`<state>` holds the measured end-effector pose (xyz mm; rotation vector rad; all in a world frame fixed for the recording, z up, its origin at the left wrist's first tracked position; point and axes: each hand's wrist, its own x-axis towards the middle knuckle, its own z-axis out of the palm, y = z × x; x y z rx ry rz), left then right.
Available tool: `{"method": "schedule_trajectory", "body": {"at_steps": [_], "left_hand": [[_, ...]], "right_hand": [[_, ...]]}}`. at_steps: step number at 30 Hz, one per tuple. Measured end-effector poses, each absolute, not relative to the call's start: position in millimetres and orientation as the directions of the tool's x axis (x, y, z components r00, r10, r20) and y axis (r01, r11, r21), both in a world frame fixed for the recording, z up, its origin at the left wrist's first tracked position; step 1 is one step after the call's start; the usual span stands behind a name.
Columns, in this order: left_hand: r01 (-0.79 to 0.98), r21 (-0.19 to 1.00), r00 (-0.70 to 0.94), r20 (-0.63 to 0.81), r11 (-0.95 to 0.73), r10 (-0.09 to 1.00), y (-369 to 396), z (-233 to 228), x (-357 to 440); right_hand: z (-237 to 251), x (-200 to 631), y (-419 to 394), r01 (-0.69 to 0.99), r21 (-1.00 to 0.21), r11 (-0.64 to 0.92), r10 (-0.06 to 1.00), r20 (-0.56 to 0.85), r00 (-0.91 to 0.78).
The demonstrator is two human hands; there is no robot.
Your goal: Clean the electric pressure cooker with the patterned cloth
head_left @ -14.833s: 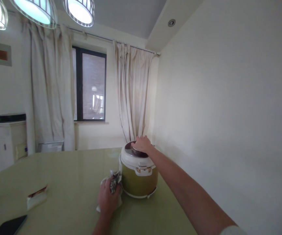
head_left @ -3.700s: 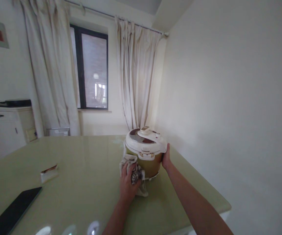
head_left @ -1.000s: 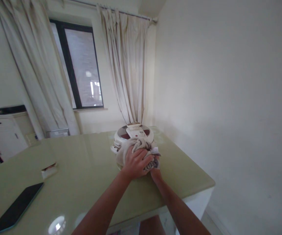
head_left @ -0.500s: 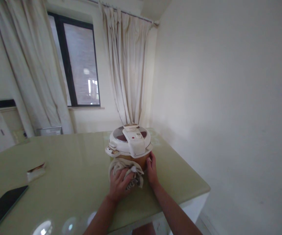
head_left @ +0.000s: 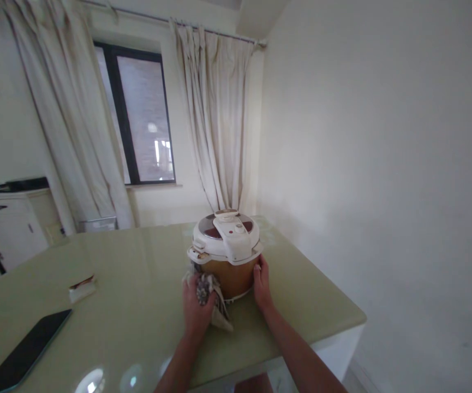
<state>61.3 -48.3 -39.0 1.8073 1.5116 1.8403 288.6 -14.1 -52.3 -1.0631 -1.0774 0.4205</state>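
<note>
Left hand grip tight on cloth against cooker; right hand grip wide, flat on cooker side.

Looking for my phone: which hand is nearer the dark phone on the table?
Left. The left hand is on the phone's side; the right hand is farther off.

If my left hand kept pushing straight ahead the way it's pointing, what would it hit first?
Your left hand, gripping the cloth, would likely press it straight into the cooker's brown side wall; they look already touching.
</note>
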Motion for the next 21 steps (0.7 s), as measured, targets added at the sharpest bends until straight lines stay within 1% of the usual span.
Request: {"method": "schedule_trajectory", "body": {"at_steps": [1,3,4,5,6,8,9,11,13,15,17,19,21], "left_hand": [[0.581,0.627,-0.201,0.728,-0.519,0.655,-52,-40,64],[0.653,0.491,-0.083,0.803,-0.577,0.590,-58,-41,68],[0.662,0.452,-0.043,0.820,-0.598,0.571,-59,-41,68],[0.658,0.440,-0.026,0.824,-0.611,0.566,-59,-41,67],[0.644,0.460,-0.035,0.816,-0.611,0.578,-57,-41,65],[0.579,0.584,-0.127,0.754,-0.569,0.645,-52,-41,60],[0.517,0.670,-0.192,0.697,-0.532,0.691,-49,-41,57],[0.346,0.832,-0.309,0.538,-0.434,0.784,-40,-38,49],[0.173,0.927,-0.365,0.375,-0.334,0.852,-30,-30,41],[0.037,0.967,-0.385,0.247,-0.252,0.889,-18,-16,31],[-0.120,0.976,-0.370,0.125,-0.181,0.921,-7,5,22],[-0.314,0.945,-0.292,-0.006,-0.089,0.956,0,27,15],[-0.445,0.895,-0.165,-0.078,-0.004,0.983,2,47,11]], "right_hand": [[-51,288,-15,0.186,-0.860,0.475,0.731,0.504,0.460],[-49,289,-18,0.154,-0.862,0.482,0.736,0.494,0.464],[-48,289,-20,0.125,-0.868,0.481,0.743,0.479,0.467],[-47,291,-21,0.082,-0.877,0.473,0.756,0.451,0.474],[-47,293,-23,0.025,-0.891,0.454,0.774,0.408,0.484],[-43,301,-26,-0.102,-0.918,0.383,0.810,0.281,0.515],[-39,306,-26,-0.154,-0.928,0.338,0.817,0.209,0.538],[-25,317,-27,-0.213,-0.936,0.279,0.793,0.100,0.600],[0,328,-25,-0.228,-0.933,0.279,0.755,0.066,0.653],[31,335,-22,-0.213,-0.931,0.296,0.743,0.084,0.664],[62,336,-17,-0.159,-0.947,0.278,0.753,0.113,0.648],[86,330,-11,-0.082,-0.966,0.245,0.789,0.150,0.596],[99,318,-4,0.019,-0.968,0.251,0.824,0.224,0.520]]}}
